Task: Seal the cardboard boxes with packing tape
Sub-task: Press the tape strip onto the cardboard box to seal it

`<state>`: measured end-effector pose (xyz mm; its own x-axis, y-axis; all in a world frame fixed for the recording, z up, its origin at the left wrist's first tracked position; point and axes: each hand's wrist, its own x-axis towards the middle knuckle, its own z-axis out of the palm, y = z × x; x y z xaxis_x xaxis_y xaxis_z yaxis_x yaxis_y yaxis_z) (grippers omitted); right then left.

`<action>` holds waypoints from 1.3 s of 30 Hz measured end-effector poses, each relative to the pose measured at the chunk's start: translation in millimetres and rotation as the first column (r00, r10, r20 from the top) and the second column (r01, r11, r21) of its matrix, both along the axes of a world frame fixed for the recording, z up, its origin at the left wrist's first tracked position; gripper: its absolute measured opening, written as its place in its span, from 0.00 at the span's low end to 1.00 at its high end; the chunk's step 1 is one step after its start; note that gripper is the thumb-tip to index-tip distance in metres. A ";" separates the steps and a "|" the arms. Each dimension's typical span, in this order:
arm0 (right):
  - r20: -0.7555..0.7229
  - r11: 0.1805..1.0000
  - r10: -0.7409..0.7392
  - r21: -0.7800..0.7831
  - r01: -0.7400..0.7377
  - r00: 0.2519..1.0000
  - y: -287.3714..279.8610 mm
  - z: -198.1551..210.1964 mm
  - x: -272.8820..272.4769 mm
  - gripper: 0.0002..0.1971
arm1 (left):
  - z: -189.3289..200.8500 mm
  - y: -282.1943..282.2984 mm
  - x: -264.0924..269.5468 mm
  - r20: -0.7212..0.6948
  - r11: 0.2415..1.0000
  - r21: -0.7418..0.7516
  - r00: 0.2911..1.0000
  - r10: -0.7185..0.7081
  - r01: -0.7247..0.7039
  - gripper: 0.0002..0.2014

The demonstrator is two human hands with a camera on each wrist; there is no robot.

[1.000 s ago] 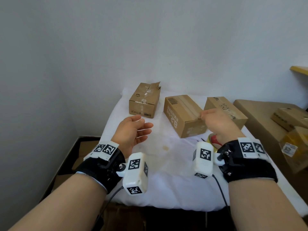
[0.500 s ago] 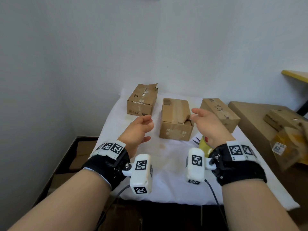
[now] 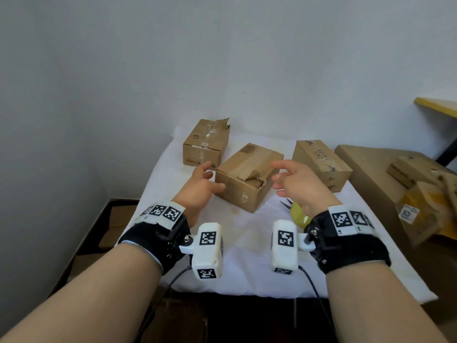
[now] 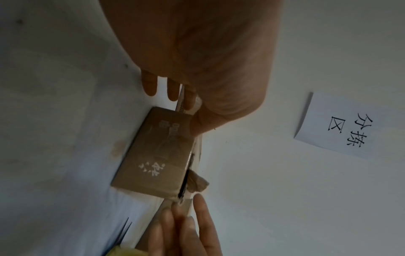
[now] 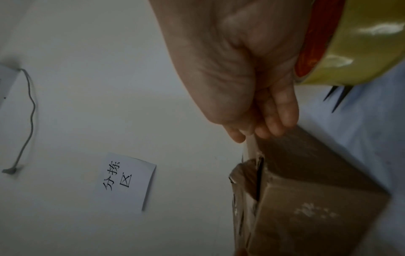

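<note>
Three brown cardboard boxes stand on the white-covered table (image 3: 247, 256). The middle box (image 3: 247, 179) lies turned at an angle, a torn top flap lifted at its near corner; the wrist views show it too (image 4: 153, 150) (image 5: 306, 190). My left hand (image 3: 211, 177) is at its left corner, fingers relaxed, thumb against the side. My right hand (image 3: 277, 177) is by its right side, fingers spread and loosely bent, fingertips (image 5: 274, 129) at the box's edge. The left box (image 3: 205, 144) has a torn flap sticking up. The right box (image 3: 321, 162) is closed. A yellow tape roll (image 3: 299, 216) (image 5: 361, 43) lies under my right wrist.
Dark scissor tips (image 3: 286, 203) poke out beside the tape roll. A large cardboard box (image 3: 376, 174) with smaller parcels on it stands right of the table. Flattened cardboard (image 3: 113, 219) lies on the floor at the left. A paper sign (image 5: 127, 180) hangs on the wall.
The middle box has been turned, so a corner now points toward me. My left hand moved forward to its left corner. My right hand came off its top to its right side.
</note>
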<state>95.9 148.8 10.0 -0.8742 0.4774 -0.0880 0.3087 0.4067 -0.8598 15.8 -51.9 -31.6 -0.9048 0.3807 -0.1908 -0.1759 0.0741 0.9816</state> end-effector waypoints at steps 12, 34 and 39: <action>0.224 0.977 0.204 0.006 -0.211 0.953 -42.6 27.1 -1.6 0.18 | -0.8 -11.2 -1.5 -0.087 0.996 -0.045 0.992 -0.087 0.083 0.55; 0.070 0.874 0.406 0.261 -0.410 0.911 -62.9 6.1 -12.3 0.15 | -0.2 -49.1 -6.2 -0.421 0.959 -0.258 0.879 -0.224 0.121 0.34; 0.061 0.871 0.411 0.268 -0.412 0.909 -63.7 1.7 -15.7 0.17 | -5.5 -47.9 -10.6 -0.382 0.978 -0.155 0.905 -0.187 0.137 0.20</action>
<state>80.1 85.2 11.7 -0.9968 0.0799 -0.0101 0.0642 0.7121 -0.6991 5.2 -99.8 -37.1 -0.8436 0.5249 0.1132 0.2465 0.1914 0.9500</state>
